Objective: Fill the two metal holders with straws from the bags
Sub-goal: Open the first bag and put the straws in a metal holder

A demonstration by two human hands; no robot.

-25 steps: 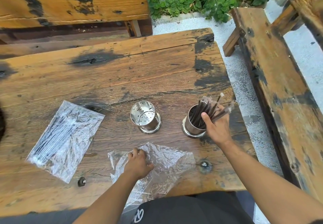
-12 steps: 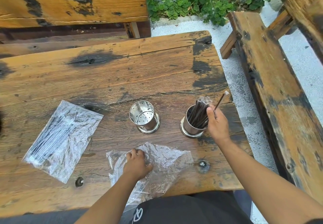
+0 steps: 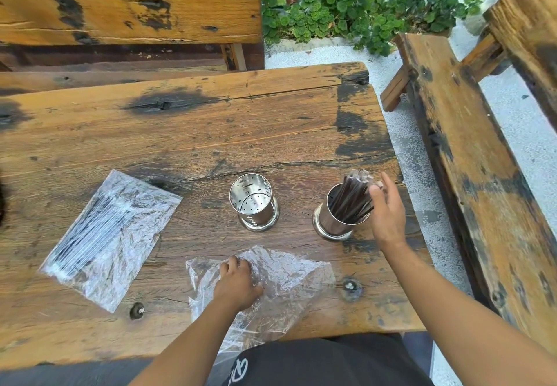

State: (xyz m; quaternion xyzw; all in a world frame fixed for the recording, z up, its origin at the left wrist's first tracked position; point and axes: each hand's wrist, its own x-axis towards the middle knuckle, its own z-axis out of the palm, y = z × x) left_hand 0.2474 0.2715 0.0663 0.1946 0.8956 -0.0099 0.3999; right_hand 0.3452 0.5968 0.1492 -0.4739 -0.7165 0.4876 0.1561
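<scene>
Two shiny metal holders stand on the wooden table [image 3: 187, 132]. The left holder [image 3: 254, 203] is perforated and holds nothing. The right holder [image 3: 334, 220] contains a bundle of dark wrapped straws [image 3: 351, 197] leaning to the upper right. My right hand [image 3: 387, 211] is beside that holder, fingers straight and touching the tops of the straws. My left hand [image 3: 236, 284] rests with curled fingers on a crumpled clear bag [image 3: 289, 277] at the table's near edge. A second clear bag [image 3: 111, 235] full of dark straws lies flat at the left.
A wooden bench [image 3: 470, 156] runs along the right of the table, with white gravel between them. Another bench back [image 3: 129, 12] stands beyond the far edge. Green plants [image 3: 346, 3] grow at the back. Metal bolt heads [image 3: 137, 309] sit in the tabletop.
My right hand let go of the straws it gripped; they now stand gathered in the right holder, and the fingers have straightened. My left hand stayed on the crumpled bag.
</scene>
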